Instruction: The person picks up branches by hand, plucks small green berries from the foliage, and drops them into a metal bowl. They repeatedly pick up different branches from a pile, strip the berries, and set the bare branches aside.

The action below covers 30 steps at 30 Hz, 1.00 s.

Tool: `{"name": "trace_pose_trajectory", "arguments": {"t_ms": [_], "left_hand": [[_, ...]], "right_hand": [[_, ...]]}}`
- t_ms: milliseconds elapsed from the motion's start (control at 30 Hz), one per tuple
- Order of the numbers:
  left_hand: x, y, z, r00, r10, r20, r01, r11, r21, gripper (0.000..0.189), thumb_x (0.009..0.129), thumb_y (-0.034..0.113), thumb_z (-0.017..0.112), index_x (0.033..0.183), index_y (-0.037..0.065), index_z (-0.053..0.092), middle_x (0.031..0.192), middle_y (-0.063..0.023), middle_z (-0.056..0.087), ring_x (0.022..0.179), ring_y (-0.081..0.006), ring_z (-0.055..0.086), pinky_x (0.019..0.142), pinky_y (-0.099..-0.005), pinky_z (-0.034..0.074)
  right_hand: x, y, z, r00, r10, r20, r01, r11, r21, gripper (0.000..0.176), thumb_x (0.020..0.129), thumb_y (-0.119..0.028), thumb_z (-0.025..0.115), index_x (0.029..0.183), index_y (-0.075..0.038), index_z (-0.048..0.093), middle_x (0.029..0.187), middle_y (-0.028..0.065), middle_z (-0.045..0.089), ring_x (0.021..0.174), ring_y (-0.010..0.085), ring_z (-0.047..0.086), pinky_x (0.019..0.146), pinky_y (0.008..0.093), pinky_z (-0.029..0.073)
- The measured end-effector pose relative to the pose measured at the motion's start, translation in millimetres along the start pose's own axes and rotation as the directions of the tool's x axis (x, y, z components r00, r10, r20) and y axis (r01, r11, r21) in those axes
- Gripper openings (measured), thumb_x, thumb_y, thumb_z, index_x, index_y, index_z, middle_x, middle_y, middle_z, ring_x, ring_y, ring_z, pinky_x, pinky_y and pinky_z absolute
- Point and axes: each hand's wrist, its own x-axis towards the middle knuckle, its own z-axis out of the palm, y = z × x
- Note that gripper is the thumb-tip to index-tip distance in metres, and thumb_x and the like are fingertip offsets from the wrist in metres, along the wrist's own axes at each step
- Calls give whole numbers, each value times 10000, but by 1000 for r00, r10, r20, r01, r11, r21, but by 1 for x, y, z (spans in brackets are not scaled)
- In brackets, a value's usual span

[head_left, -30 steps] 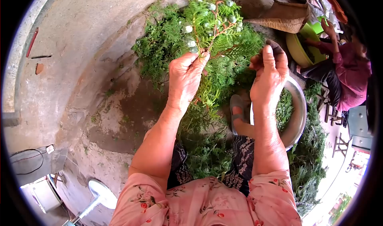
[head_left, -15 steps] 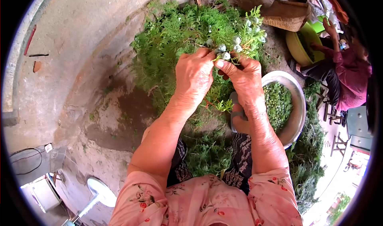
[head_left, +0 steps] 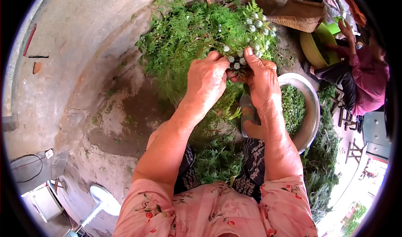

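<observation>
Now we hold a green sprig (head_left: 256,25) between both hands, over the big heap (head_left: 180,32) of the same greenery on the concrete floor (head_left: 83,52). Its long axis runs away from us, from our fingers toward the upper right of the view, with the feathery tip at the far end. A cluster of pale round berries (head_left: 236,62) sits at the near end, right at our fingertips, and more berries dot the tip. The stem end is hidden inside the grip, so the sprig rises out of the gap where the hands meet. Our left hand (head_left: 207,80) is closed around the lower stem, back to the camera, fingers curled in and down. Our right hand (head_left: 263,82) is closed on the sprig just beside it, thumb pressed up against the berry cluster, and the knuckles of the two hands touch. Both forearms come up from our lap and lean in toward each other, left slanting right and right slanting slightly left. A metal bowl (head_left: 313,111) of green bits lies just right of the right wrist, with our sandalled foot (head_left: 249,111) between bowl and heap. Farther right another person (head_left: 368,82) sits by a yellow-green basin (head_left: 312,48).
</observation>
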Motion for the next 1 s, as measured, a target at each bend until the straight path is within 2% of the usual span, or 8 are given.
{"name": "trace_pose_trajectory", "arguments": {"t_ms": [100,167,233,333,533,700,800,1000], "left_hand": [[-1,2,-1,998,1,-66,10,986,166,281,709,-44,603,984,8,573,996,-132,584,778,-228,614,609,-299,490],[-1,2,-2,962,-272,-34,245,908,-340,225,756,-1,617,976,-9,574,943,-82,610,749,-165,618,604,-257,481],[-2,7,-7,944,-318,91,320,808,-496,200,795,41,603,982,-24,574,893,-58,628,715,-143,616,593,-233,474],[-5,10,0,618,-323,716,758,4,-653,185,862,80,523,1009,-19,576,900,-101,634,675,-166,620,581,-237,474],[-10,17,24,572,-258,778,567,-561,-603,150,867,236,539,788,108,536,739,10,551,664,-152,536,628,-302,435],[0,23,26,435,-365,823,577,-590,-565,262,913,386,442,761,186,517,627,105,445,546,-66,371,549,-245,326],[6,26,24,507,-406,760,424,-651,-630,82,846,162,486,778,141,527,544,103,417,554,-51,412,622,-239,358],[13,34,20,605,-558,568,174,-603,-778,176,833,135,532,986,54,566,724,6,564,559,-93,473,561,-225,446]], "right_hand": [[1,-2,-2,997,25,-68,-20,998,67,344,900,-275,486,844,49,585,747,131,617,609,206,604,603,296,500],[2,-3,-4,996,-49,-77,57,992,111,365,887,-297,510,822,48,610,724,110,633,575,174,613,560,259,509],[2,-5,-4,996,-28,-90,38,993,110,367,894,-296,495,825,45,610,719,109,631,561,168,599,543,260,497],[2,-6,-4,993,17,-115,-4,994,110,373,910,-295,464,832,39,612,709,108,627,534,155,569,509,263,472],[1,-11,0,987,133,-90,-99,945,312,357,918,-288,442,865,26,604,659,91,602,512,156,547,497,264,463],[-2,0,3,991,133,35,-133,861,490,352,914,-319,446,941,25,515,783,153,587,609,240,568,599,343,501],[-1,7,2,989,104,103,-145,763,630,348,918,-298,445,970,42,496,898,168,575,720,260,582,642,360,512],[0,16,8,978,183,102,-199,663,722,289,929,-271,412,1047,-20,490,978,138,577,810,263,593,740,400,512]]}}
